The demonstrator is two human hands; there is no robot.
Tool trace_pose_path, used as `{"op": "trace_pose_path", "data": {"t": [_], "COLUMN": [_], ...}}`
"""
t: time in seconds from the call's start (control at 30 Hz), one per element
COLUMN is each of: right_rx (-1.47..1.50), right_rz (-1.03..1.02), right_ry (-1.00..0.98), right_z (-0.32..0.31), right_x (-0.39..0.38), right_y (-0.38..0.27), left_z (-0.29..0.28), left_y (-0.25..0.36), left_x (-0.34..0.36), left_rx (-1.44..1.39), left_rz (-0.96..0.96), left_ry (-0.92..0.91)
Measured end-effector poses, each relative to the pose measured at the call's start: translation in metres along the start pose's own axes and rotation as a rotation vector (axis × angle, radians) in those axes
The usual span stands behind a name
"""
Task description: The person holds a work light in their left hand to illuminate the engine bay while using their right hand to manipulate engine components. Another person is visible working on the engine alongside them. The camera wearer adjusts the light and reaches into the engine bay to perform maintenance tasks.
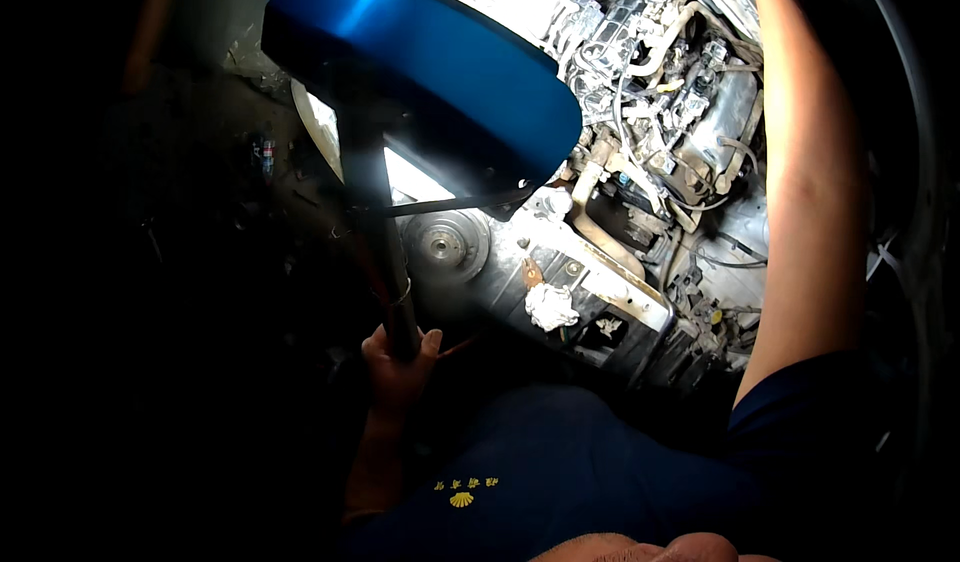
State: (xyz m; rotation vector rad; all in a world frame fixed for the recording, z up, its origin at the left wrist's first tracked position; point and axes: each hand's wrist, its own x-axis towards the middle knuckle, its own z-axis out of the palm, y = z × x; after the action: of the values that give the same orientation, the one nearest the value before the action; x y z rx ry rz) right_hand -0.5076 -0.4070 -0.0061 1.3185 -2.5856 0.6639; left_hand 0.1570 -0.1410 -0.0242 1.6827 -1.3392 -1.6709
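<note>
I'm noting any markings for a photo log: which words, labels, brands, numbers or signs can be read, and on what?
Dark blue shirt: a small row of yellow characters and a yellow fan-shaped emblem; wording not copied here.
Small blue-and-red object at left: any print too small to read.
Engine parts: no readable text.
Blue housing: no readable text.

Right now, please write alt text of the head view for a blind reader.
A person's left hand grips the dark pole of a blue-backed lamp near a brightly lit engine; the right arm extends past the top edge.
</note>
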Motion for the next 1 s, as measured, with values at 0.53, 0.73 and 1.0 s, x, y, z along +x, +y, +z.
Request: {"op": "trace_pose_path", "data": {"t": [0.53,0.73,1.0], "right_rx": [0.336,0.302,0.27], "right_rz": [-0.61,-0.64,-0.507], "right_ry": [0.493,0.536,0.574], "right_z": [-0.213,-0.277,-0.312], "right_x": [-0.27,-0.332,-0.392], "right_y": [-0.017,0.008,0.046], "left_z": [0.045,0.072,0.091], "left_y": [0.023,0.018,0.003], "left_x": [-0.064,-0.097,-0.139], "left_rx": [0.167,0.242,0.283], "left_rz": [0.288,0.401,0.424], "left_ry": [-0.193,-0.248,-0.226]}}
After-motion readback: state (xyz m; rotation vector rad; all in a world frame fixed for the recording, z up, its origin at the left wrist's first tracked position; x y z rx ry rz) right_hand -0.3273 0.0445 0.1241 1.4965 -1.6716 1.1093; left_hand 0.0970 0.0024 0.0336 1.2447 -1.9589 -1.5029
